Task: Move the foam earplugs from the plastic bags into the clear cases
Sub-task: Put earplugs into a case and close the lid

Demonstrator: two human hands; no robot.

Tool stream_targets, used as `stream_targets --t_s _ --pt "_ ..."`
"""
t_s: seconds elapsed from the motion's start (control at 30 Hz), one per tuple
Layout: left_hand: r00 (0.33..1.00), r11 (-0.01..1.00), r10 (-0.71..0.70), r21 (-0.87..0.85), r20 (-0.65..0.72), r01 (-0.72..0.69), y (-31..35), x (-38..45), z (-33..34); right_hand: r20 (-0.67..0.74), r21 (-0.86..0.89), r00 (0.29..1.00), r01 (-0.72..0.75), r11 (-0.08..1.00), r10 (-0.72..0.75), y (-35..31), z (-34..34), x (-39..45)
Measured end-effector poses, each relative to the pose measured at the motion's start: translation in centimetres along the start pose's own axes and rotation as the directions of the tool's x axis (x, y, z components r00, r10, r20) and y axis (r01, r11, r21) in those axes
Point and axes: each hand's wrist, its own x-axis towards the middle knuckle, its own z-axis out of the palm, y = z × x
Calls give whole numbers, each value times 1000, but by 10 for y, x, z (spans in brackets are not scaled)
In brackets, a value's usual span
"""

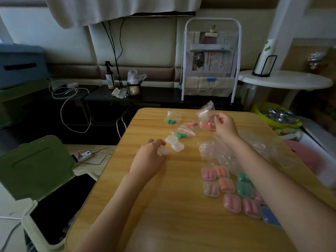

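The right hand (224,125) is holding a small plastic bag (205,113) of pink earplugs (209,125) up over the far side of the tabletop (163,206), its fingers pinching the bag. The left hand (150,157) is resting on the tabletop with its fingers curling round a clear case (162,150), just beside two more empty cases (175,143). Three more bags of green and pink earplugs (179,129) are lying beyond them, and filled cases (231,190) are sitting in rows near the right forearm.
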Motion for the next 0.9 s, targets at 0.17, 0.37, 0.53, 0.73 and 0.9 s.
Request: stream_targets --t_s 0.17,0.37,0.53,0.73,0.9 --pt "997 991 -10 -129 76 20 4 -4 -8 40 277 993 -114 954 107 -12 -14 -33" --pt "976 982 79 -183 201 -42 13 -24 -20 278 440 954 -228 869 109 -13 -50 -93" --pt "902 988 149 -91 406 -123 24 -52 -24 286 235 957 -115 965 45 0 -77 -140" --pt "845 988 141 -14 516 -156 35 -64 -24 377 -14 926 -13 1000 17 -2 -72 -176" --pt "856 978 159 -198 492 -67 51 -71 -35 531 -20 841 135 991 -104 -8 -48 -204"
